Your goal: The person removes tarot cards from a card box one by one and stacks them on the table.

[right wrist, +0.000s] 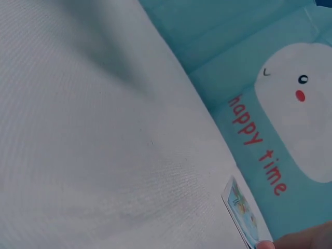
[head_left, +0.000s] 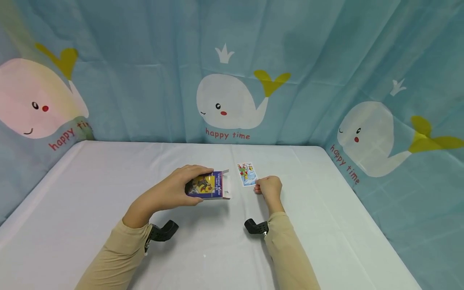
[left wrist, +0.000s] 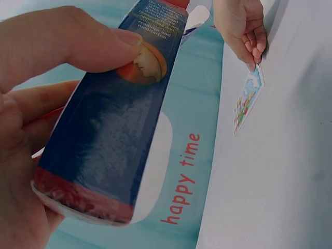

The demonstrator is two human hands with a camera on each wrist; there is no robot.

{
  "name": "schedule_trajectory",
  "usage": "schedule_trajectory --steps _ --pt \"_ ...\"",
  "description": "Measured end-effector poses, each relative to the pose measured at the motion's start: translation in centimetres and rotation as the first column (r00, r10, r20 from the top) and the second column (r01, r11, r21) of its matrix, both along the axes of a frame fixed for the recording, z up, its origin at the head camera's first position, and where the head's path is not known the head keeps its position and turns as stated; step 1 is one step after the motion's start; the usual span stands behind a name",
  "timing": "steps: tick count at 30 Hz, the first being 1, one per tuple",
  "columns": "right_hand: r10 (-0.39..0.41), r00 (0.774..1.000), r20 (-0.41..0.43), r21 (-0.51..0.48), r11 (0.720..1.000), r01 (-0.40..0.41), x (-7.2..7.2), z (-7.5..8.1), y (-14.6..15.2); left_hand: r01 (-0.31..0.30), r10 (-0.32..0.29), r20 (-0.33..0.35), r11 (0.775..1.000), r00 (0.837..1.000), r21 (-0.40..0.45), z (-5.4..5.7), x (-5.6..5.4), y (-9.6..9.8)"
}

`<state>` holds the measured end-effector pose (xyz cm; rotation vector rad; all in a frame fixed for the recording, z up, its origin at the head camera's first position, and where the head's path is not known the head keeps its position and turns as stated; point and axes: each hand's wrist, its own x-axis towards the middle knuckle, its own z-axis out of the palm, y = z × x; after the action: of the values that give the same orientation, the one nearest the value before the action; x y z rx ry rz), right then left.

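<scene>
My left hand point(head_left: 177, 187) grips a dark blue tarot card box point(head_left: 208, 185) on its side, thumb along one narrow face and fingers along the opposite one. The box's end flap point(head_left: 226, 177) stands open toward the right. In the left wrist view the box point(left wrist: 109, 124) fills much of the picture, with red bands at its ends. My right hand point(head_left: 270, 189) pinches the near right corner of a picture card point(head_left: 247, 174) that lies over the white table. In the right wrist view only fingertips point(right wrist: 267, 244) show at the card's point(right wrist: 241, 210) edge.
A white cloth covers the table point(head_left: 326, 225). Blue curtains point(head_left: 145, 72) printed with whales and "happy time" hang behind and at both sides. A black wrist camera mount point(head_left: 164, 230) sits by the left sleeve, another mount point(head_left: 255, 226) by the right.
</scene>
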<state>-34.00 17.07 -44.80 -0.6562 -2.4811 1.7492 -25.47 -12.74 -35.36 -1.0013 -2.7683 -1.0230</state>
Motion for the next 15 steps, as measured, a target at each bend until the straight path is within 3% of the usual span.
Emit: schedule_trajectory --steps 15 --pt "-0.020 0.999 -0.051 -0.019 1.000 0.019 0.60 0.25 -0.33 -0.002 0.002 0.003 1.000 1.000 -0.004 0.05 0.11 0.16"
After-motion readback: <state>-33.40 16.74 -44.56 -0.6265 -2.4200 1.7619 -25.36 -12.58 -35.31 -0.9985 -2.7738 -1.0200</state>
